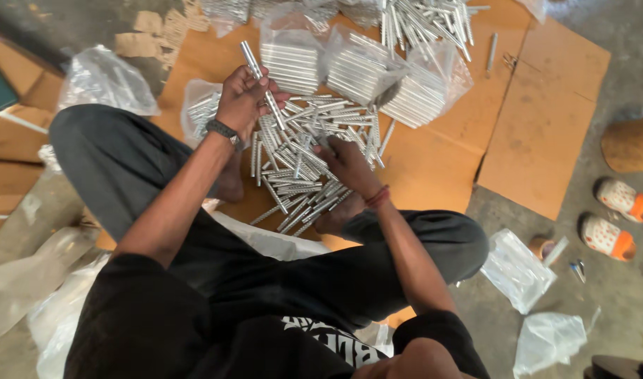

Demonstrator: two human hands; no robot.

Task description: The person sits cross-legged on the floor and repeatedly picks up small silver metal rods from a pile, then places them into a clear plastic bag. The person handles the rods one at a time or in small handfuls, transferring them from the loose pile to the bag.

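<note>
I sit cross-legged on flattened cardboard (434, 161). My left hand (243, 98), with a dark watch at the wrist, holds a bundle of silver metal rods (260, 76) upright above the floor. My right hand (346, 163), with a red thread at the wrist, rests palm down in a loose pile of the same metal rods (300, 158) between my knees, fingers among them. Whether it grips one I cannot make out.
Clear plastic bags packed with rods (363, 67) lie beyond the pile, and more loose rods (427, 21) at the top. Empty plastic bags (518, 270) lie at the right and left. A pair of white-and-orange shoes (616, 217) stands on the concrete at the right.
</note>
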